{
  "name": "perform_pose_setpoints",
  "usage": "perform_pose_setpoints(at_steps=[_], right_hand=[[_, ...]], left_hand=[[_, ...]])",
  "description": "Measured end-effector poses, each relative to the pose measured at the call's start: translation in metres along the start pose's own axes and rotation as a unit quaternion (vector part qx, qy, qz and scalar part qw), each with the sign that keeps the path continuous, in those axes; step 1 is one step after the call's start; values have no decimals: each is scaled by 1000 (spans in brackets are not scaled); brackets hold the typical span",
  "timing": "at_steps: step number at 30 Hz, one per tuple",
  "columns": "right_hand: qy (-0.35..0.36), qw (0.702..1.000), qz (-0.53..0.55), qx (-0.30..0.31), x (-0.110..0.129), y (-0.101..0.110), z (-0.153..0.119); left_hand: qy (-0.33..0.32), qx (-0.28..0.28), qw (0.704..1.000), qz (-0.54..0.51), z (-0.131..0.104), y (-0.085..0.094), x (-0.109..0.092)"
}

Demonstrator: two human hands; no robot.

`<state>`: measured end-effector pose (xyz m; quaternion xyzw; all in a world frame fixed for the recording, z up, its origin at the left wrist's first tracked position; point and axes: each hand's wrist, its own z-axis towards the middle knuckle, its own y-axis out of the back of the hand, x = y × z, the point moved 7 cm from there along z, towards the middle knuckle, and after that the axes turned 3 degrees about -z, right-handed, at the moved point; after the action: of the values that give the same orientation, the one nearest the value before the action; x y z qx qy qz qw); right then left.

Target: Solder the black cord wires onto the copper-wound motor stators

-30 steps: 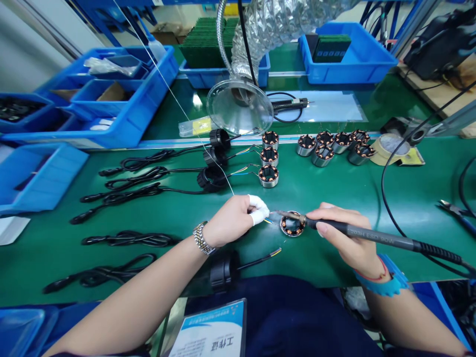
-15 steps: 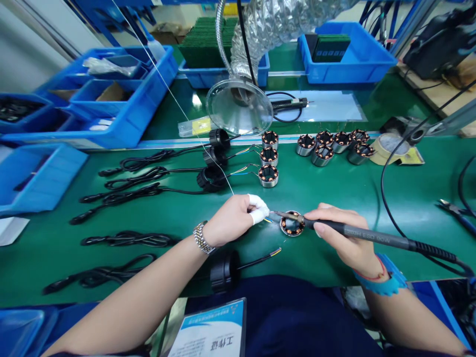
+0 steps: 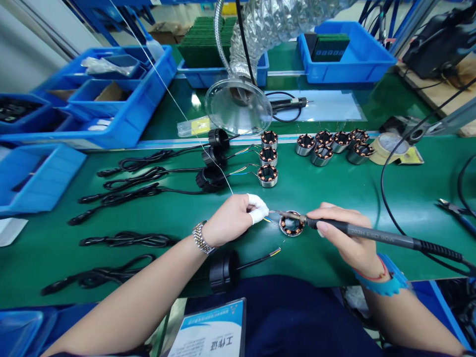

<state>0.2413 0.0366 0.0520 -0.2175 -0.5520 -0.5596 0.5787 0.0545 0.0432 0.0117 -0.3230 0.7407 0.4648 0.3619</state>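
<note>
Right hand (image 3: 347, 238) grasping soldering iron (image 3: 372, 235), tip at stator (image 3: 291, 224) near worktop (image 3: 334, 188) front edge. Left hand (image 3: 232, 218) pinching solder wire (image 3: 178, 106) beside it.

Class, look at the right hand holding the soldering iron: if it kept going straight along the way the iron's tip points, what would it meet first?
The right hand points its soldering iron leftward. Its tip already passes over the copper-wound stator; straight on, it would probably first meet the white-capped fingertips of the left hand, though depth is unclear.
</note>
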Motion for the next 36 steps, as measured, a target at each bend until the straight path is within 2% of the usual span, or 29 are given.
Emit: perform_pose_setpoints(at_steps=[22, 28, 36], right_hand=[[-6, 1000, -9, 12, -3, -3, -2], [-1, 1000, 6, -20, -2, 6, -3], [-3, 1000, 0, -21, -3, 7, -4]], left_hand=[[-1, -3, 1000, -5, 0, 0, 0], [0, 2, 1000, -3, 0, 0, -1], [3, -2, 1000, -8, 0, 1, -1]])
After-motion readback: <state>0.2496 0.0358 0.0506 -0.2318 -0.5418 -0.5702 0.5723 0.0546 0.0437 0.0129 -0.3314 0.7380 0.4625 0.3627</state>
